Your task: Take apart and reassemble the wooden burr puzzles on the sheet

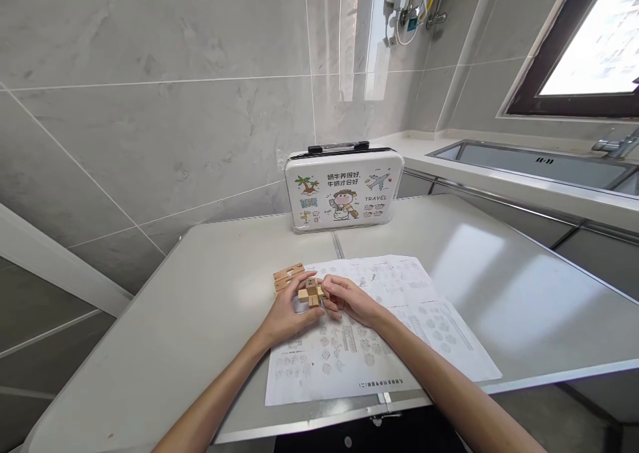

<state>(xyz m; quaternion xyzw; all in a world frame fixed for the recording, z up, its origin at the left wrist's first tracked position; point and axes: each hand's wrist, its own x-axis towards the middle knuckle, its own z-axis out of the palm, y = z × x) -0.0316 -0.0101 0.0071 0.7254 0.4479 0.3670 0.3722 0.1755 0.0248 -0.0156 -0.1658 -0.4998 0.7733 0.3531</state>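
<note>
My left hand [287,310] and my right hand [349,299] meet over a printed instruction sheet [379,333] on the table. Both pinch a small wooden block puzzle piece [312,292] made of joined cubes, the left from its left side, the right from its right side. A second cluster of wooden blocks [288,277] lies on the table just behind my left fingers, touching or nearly touching them. The fingers of both hands are curled closed around the piece.
A white tin case [344,190] with cartoon pictures and the word TRAVEL stands upright at the table's far edge against the tiled wall. The grey folding table [499,273] extends right. A steel sink [529,163] and tap sit in the counter at the right, under a window.
</note>
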